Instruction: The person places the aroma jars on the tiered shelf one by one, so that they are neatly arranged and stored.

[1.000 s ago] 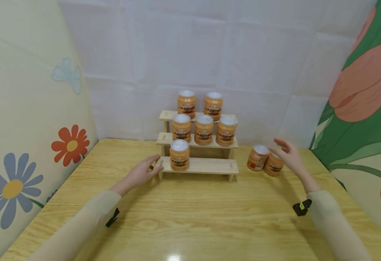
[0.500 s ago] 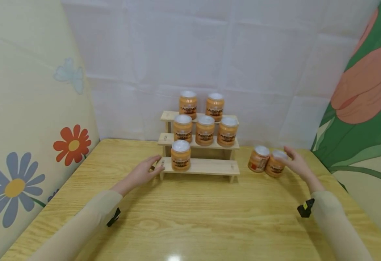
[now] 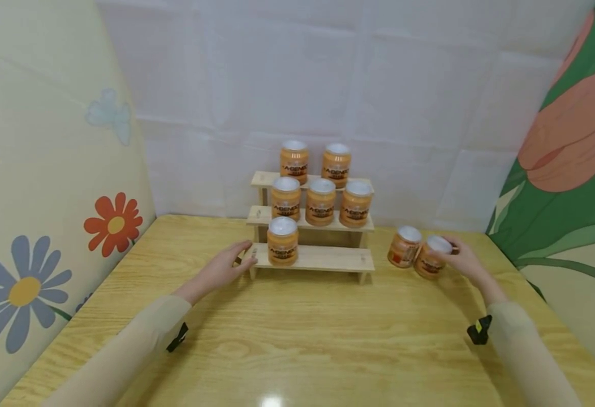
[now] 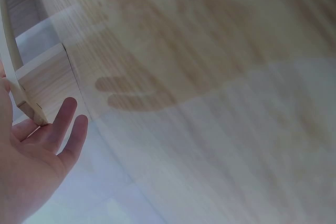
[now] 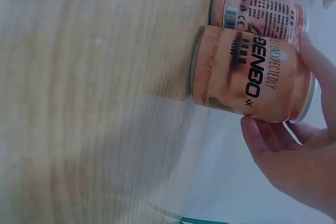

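Note:
My right hand (image 3: 462, 260) grips the right-hand orange can (image 5: 247, 72) on the table from its right side. In the right wrist view the thumb lies at its pale lid end and the fingers curl along the opposite side. A second orange can (image 3: 404, 247) stands close at its left, its printed back label showing. My left hand (image 3: 223, 265) holds the left end of the lowest board of a three-step wooden display stand (image 3: 333, 258), thumb in front and forefinger behind. Two other fingers of that hand extend loosely in the left wrist view.
Two orange cans (image 3: 336, 165) stand on the top step and three (image 3: 320, 203) on the middle one. One can (image 3: 283, 242) sits at the left of the lowest step. A white cloth (image 3: 246, 73) hangs behind the wood-grain table (image 3: 297, 333), with flowered panels at both sides.
My right hand has come down from above the two cans to the right one, and its fingers have closed round it. The left hand stays at the stand's end.

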The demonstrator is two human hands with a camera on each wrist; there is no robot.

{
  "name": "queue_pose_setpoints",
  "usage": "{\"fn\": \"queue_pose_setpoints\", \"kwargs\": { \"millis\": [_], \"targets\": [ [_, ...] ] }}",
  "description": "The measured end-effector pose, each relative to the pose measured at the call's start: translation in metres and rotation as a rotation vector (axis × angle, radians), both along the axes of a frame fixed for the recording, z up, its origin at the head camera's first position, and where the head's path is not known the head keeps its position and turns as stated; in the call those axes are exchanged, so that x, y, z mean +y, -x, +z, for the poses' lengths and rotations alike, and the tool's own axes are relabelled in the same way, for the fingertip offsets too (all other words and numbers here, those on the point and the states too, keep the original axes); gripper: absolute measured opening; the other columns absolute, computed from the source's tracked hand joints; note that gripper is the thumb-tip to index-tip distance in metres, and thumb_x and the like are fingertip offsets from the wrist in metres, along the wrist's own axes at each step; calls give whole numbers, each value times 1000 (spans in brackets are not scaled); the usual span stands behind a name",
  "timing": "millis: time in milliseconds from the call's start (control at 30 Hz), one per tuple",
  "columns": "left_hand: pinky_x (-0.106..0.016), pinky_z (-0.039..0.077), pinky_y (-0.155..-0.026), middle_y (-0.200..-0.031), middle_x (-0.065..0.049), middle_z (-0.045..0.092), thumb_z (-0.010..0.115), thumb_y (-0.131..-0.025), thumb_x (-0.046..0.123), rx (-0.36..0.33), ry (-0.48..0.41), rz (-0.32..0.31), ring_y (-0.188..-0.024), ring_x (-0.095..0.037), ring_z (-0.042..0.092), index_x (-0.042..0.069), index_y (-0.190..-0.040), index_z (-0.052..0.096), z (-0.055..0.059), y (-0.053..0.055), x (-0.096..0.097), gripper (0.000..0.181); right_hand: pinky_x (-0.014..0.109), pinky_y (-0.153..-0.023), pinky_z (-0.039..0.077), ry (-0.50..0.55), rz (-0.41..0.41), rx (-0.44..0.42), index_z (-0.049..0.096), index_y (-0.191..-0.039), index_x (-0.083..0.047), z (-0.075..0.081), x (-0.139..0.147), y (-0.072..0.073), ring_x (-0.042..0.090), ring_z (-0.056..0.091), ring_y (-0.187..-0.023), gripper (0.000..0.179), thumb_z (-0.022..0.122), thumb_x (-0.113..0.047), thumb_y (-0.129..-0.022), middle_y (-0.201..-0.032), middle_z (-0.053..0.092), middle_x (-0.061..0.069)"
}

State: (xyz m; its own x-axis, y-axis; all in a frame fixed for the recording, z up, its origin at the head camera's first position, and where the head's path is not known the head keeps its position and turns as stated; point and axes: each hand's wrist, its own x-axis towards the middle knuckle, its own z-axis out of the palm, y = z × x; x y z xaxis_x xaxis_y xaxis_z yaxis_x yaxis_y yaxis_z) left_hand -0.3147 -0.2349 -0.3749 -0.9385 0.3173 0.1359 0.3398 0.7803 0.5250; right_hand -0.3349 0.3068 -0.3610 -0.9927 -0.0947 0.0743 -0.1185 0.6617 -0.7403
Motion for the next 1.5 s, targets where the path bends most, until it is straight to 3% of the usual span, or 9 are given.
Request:
{"fn": "queue_pose_setpoints", "kwargs": {
  "millis": [267,500,767,967,1200,1500],
  "targets": [
    [-50,48,-92,-147,-25,32,48,-98,39,12,1,-6,-112,-40,55,-2,-145,30,1,0,2,65,39,-79,50,-40,-67,-5,35,-134,9,1,-10,-16,40,49,-110,77,63,-44,-87,-126,46,31],
    [-50,48,-92,-147,-26,32,48,-98,39,13,10,-9,-112,-40,55,-3,-145,30,2,-1,1,65,32,-74,50,-47,-52,19,41,-128,8,2,-20,-27,39,53,-107,69,67,-41,-85,-121,50,29],
    [-49,49,-91,-147,-25,32,48,-98,40,14,16,-10,-110,-38,56,-3,-145,30,1,1,0,66,38,-75,54,-50,-38,61,46,-126,7,4,-30,-31,40,55,-107,67,69,-40,-84,-121,53,29],
    [-47,51,-90,-147,-25,33,48,-98,39,20,7,-11,-108,-37,58,-3,-144,30,-1,1,0,66,32,-71,52,-30,-44,112,47,-133,5,18,-39,-34,37,57,-104,69,66,-42,-86,-122,55,29],
    [-46,51,-89,-146,-26,35,49,-98,38,28,-3,-11,-107,-36,58,-4,-144,30,0,2,0,65,49,-85,51,17,-17,154,32,-145,-3,43,-63,-35,41,50,-117,82,65,-47,-85,-139,41,25],
    [-46,51,-89,-146,-25,34,49,-98,37,17,-12,-14,-107,-37,58,-3,-144,30,0,0,0,64,21,-70,52,179,27,177,44,-138,-3,56,-107,-28,33,57,-107,73,72,-39,-82,-128,53,20]
  ]
}}
